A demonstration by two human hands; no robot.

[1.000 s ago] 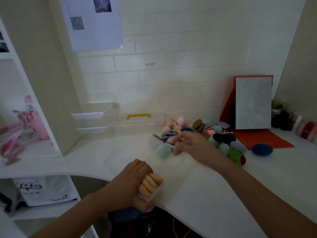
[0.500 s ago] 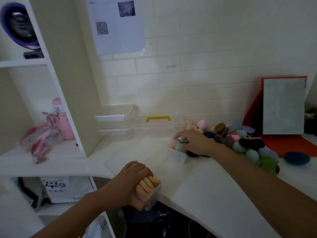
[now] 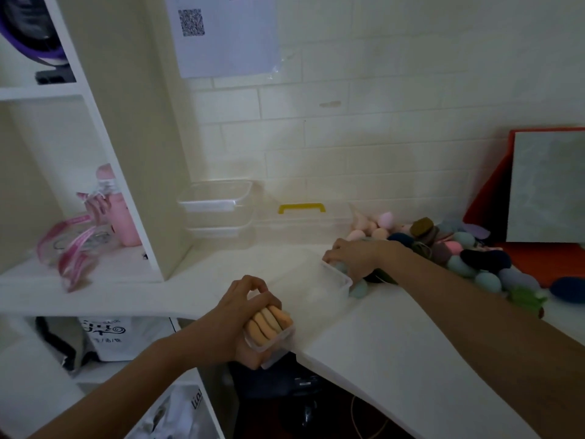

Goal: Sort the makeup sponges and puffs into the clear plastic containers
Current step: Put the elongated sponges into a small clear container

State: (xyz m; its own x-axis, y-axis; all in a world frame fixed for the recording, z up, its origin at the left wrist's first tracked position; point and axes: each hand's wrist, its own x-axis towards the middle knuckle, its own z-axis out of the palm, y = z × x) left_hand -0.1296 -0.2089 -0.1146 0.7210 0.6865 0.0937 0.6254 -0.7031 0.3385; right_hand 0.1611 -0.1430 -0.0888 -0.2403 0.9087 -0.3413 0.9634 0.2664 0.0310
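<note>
**Puff box in my left hand, right hand at the tub**

My left hand (image 3: 240, 315) grips a small clear plastic box (image 3: 274, 343) at the white counter's (image 3: 395, 359) near edge. Tan round puffs (image 3: 269, 321) stand on edge inside, their row running near-left to far-right. My right hand (image 3: 354, 258) curls over a larger clear tub's (image 3: 316, 289) far corner, just beside the sponge pile (image 3: 459, 248); I cannot tell if it holds anything. The left grip is unchanged from a second ago.

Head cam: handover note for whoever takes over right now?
Left hand grips a small clear container packed with tan puffs, at the counter's front edge.
Right hand sits curled at the far corner of the large clear container, against teal sponges; grasp unclear.
Done: tan puffs boxed.
Left: the mixed sponge pile near the wall, loose on the counter.
</note>
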